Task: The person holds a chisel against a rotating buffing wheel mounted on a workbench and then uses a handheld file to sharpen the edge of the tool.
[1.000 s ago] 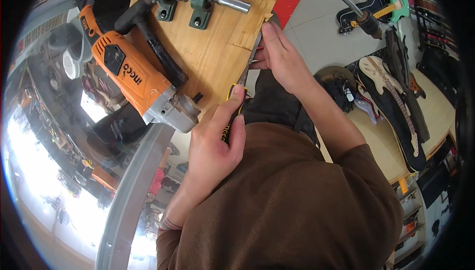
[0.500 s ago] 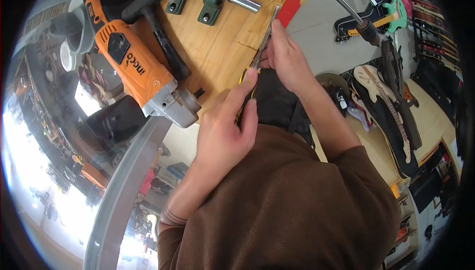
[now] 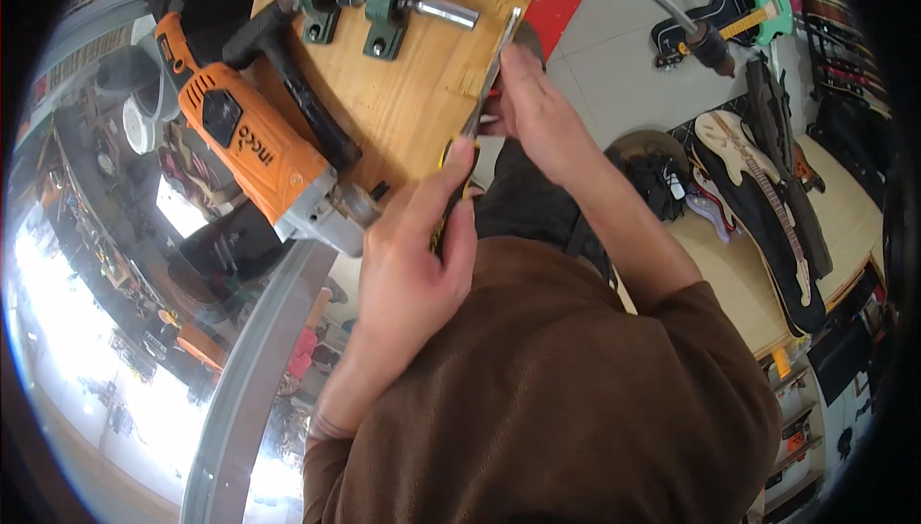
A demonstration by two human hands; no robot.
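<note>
My left hand [image 3: 414, 250] is closed round the black-and-yellow handle of a slim hand tool [image 3: 487, 81], one finger stretched along it. Its long narrow metal shaft points away and slightly right, beside the right edge of the wooden board [image 3: 408, 92]. I cannot tell whether it is a chisel or another tool. My right hand [image 3: 545, 121] is closed on the shaft, fingertips pressed along it below the shiny tip. Part of the handle is hidden by my left hand. A bit of something red shows by my right fingers.
Green bearing blocks [image 3: 389, 15] with a steel shaft [image 3: 446, 11] are bolted to the board. An orange power tool [image 3: 251, 145] and a black-handled tool [image 3: 312, 92] lie left. A flexible shaft [image 3: 652, 1] hangs at right. Guitar bodies lie on a bench [image 3: 715, 279].
Both hands and the tool have shifted slightly left in the picture, along with the board and power tool. The grips look the same.
</note>
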